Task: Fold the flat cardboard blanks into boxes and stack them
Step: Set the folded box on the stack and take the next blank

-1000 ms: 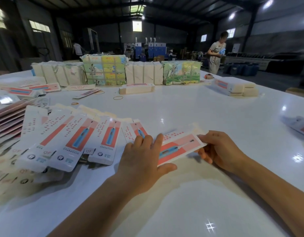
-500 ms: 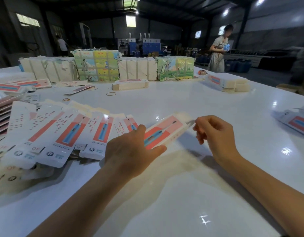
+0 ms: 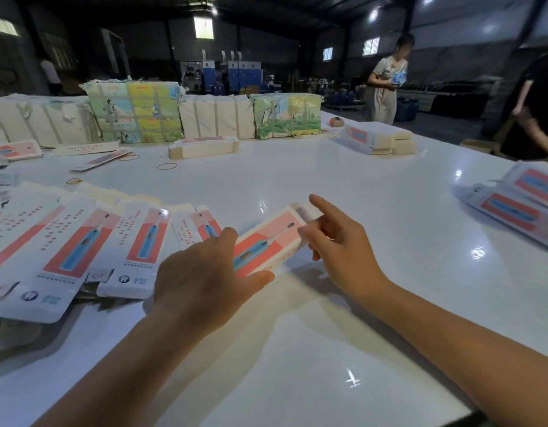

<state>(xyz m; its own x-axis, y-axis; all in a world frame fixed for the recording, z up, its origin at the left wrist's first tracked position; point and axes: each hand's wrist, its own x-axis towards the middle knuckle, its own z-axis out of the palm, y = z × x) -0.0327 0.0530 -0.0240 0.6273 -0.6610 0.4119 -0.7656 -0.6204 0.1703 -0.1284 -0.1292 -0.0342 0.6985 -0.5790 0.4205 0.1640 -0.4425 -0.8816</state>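
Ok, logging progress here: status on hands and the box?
Left hand grips the pink-and-white cardboard box. Right hand at its open end flap, fingers partly extended. Box half formed, not stacked. Nothing blocking.

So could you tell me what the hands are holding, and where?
One box: left hand grips its near end, right hand works the far end flap.

We have open white table ahead and to the right. The fanned flat blanks crowd our left, and wrapped bundles wall the far edge.
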